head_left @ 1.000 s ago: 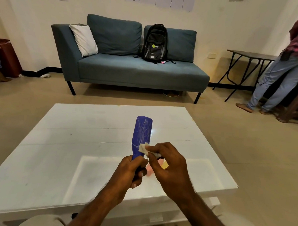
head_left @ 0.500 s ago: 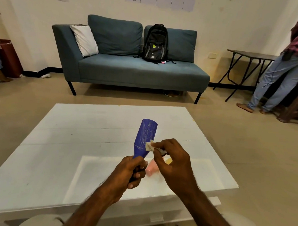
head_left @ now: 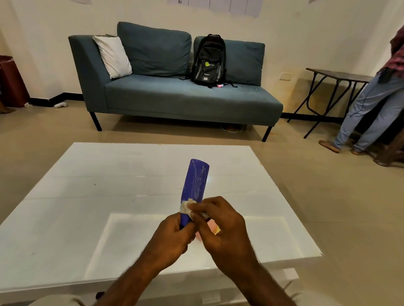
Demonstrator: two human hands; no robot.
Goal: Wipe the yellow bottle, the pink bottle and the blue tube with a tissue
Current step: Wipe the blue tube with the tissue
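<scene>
My left hand point(head_left: 170, 238) grips the lower end of the blue tube point(head_left: 195, 182), which stands nearly upright above the white table point(head_left: 80, 194) with pale scratch marks on its side. My right hand point(head_left: 221, 229) pinches a small white tissue point(head_left: 187, 207) and presses it against the tube's lower part, just above my left fingers. Behind my right hand a sliver of the pink bottle point(head_left: 211, 224) and of the yellow bottle point(head_left: 217, 231) shows on the table; the rest of both is hidden.
A blue sofa point(head_left: 175, 97) with a black backpack point(head_left: 209, 59) and a white cushion point(head_left: 112, 56) stands beyond the table. A person point(head_left: 381, 95) stands at the right by a dark folding table point(head_left: 336, 75). The table's right edge runs close to my right arm.
My right hand has slid the tissue down the tube, from its middle to just above my left hand. The tube has tilted a little more upright.
</scene>
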